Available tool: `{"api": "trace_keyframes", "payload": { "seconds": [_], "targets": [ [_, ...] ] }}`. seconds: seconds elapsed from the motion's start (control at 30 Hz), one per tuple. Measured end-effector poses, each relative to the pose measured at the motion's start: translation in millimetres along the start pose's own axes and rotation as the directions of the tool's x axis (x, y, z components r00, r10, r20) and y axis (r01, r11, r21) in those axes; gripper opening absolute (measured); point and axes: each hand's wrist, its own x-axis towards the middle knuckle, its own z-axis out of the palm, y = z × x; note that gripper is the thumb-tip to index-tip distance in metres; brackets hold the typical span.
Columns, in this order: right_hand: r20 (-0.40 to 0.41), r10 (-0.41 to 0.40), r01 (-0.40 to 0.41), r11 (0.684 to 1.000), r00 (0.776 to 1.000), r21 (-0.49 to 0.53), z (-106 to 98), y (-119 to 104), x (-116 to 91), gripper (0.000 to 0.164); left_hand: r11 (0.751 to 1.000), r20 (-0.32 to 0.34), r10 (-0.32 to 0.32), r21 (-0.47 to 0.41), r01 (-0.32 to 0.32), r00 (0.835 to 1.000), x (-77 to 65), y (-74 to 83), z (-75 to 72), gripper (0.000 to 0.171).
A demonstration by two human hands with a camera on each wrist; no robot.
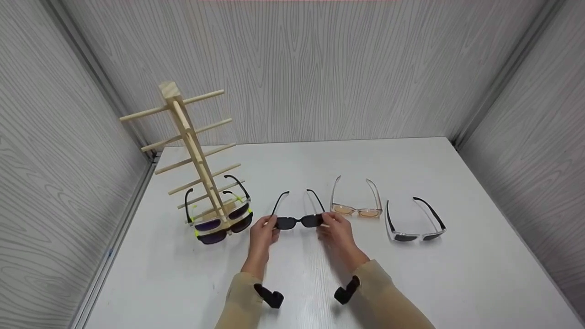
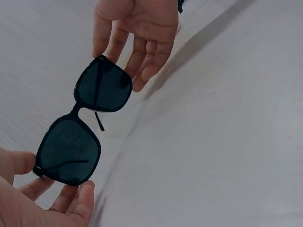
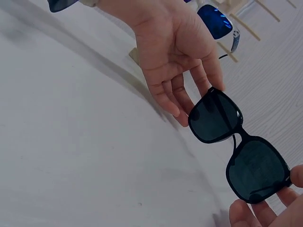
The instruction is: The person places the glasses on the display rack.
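Black sunglasses (image 1: pixel 299 222) with dark lenses are held between both hands, temples unfolded and pointing away from the person. My left hand (image 1: pixel 263 235) pinches the left outer corner of the frame between thumb and fingers. At the opposite corner my right hand (image 1: pixel 339 232) pinches the frame the same way. In the left wrist view, the sunglasses (image 2: pixel 68 149) show both dark green lenses, with the temples visible through and below them. The right wrist view shows the same sunglasses (image 3: pixel 258 168) gripped at both ends.
On the left, a wooden display rack (image 1: pixel 194 146) with several pegs carries clear-framed sunglasses (image 1: pixel 208 225) above yellow-and-black sunglasses (image 1: pixel 212 237). To the right on the white table (image 1: pixel 292 169) lie orange-tinted glasses (image 1: pixel 356 211) and clear-fronted sunglasses with black temples (image 1: pixel 406 237).
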Motion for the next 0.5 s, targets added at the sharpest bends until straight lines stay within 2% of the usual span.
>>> {"api": "trace_keyframes", "payload": {
  "seconds": [0.33, 0.5],
  "targets": [
    [0.002, -0.003, 0.004, 1.0, 1.0, -0.026, -5, -7, -5, 0.03, 1.0, 0.01, 0.006, 0.021, -0.007, 1.0, -7.7, 6.7, -1.3, 0.035],
    [0.023, 0.028, -0.029, 0.999, 0.999, 0.02, -9, -9, -6, 0.033, 1.0, 0.012, 0.03, 0.007, -0.03, 0.999, -11.4, 7.7, -1.9, 0.034]
  ]
}}
